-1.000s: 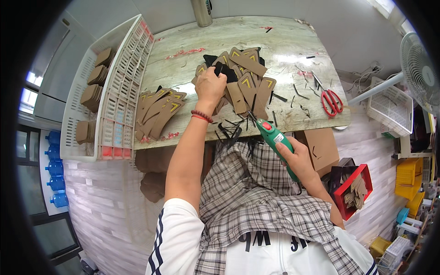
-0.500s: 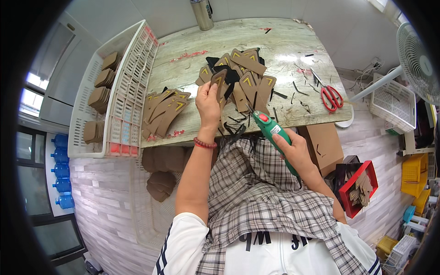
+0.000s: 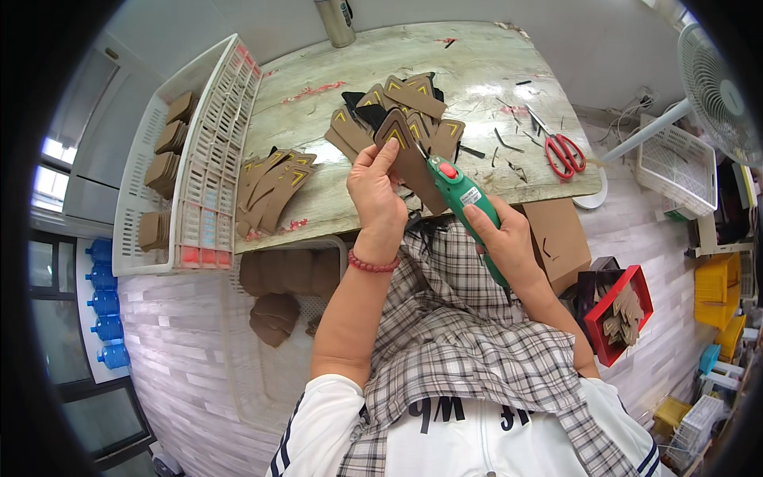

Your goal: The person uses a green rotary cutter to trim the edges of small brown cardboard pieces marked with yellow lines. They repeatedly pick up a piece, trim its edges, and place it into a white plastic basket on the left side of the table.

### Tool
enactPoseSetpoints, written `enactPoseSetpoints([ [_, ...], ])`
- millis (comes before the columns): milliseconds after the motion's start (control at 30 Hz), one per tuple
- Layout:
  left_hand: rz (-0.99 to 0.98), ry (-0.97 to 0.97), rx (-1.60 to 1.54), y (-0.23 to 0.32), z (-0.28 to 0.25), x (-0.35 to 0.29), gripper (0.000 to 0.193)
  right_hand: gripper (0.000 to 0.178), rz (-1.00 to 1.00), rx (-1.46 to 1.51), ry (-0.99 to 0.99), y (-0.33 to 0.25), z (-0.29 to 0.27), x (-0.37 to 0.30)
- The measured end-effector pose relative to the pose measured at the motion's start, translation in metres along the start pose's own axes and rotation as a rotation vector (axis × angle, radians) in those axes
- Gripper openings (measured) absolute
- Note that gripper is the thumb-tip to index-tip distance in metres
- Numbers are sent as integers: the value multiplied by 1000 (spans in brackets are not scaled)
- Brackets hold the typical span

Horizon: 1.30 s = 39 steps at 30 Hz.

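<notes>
My left hand (image 3: 377,189) pinches a flat brown strap-like piece (image 3: 419,176) with a yellow chevron near its top. The piece slants over the near part of the table. Wrapped round a green handheld electric tool (image 3: 459,191) with a red button is my right hand (image 3: 506,245). The tool's thin metal tip lies at the right edge of the brown piece; whether they touch I cannot tell. Just beyond both hands is a loose pile of similar brown pieces (image 3: 420,98), some with black parts. Another overlapping group of them (image 3: 274,191) lies to the left.
Red-handled scissors (image 3: 565,155) and dark scraps (image 3: 509,141) lie on the table's right. A white plastic crate (image 3: 213,151) holding brown stacks borders the left. A metal flask (image 3: 337,24) stands at the back. Right are a fan (image 3: 719,95), a cardboard box (image 3: 563,238) and a red box (image 3: 598,330).
My left hand has drawn the brown piece away from the pile, nearer and to the right. The green tool has tilted up and its tip now meets the piece's edge in view.
</notes>
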<state>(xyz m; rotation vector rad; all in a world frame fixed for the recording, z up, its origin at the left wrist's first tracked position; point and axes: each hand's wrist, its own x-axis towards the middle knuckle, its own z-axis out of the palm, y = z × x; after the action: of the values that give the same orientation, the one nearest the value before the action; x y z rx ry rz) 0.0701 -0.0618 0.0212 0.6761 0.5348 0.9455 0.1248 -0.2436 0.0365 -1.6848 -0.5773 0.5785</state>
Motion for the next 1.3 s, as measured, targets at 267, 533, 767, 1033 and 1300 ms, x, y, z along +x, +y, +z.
enactPoseSetpoints([
  [267,-142,-27,-28,-24,-3,-10,11,35,19,19,20,7,-8,0],
  [533,-199,-84,29,-33,-11,-25,6,36,26,-2,27,7,-9,0],
  [767,-211,-91,72,-35,-15,-35,6,36,6,28,25,8,-9,1],
  [1033,-151,-122,196,-21,-26,-28,5,32,28,-21,6,14,-15,-3],
  [1300,-54,-203,347,-6,-31,-22,10,32,26,-35,-21,16,-17,-6],
])
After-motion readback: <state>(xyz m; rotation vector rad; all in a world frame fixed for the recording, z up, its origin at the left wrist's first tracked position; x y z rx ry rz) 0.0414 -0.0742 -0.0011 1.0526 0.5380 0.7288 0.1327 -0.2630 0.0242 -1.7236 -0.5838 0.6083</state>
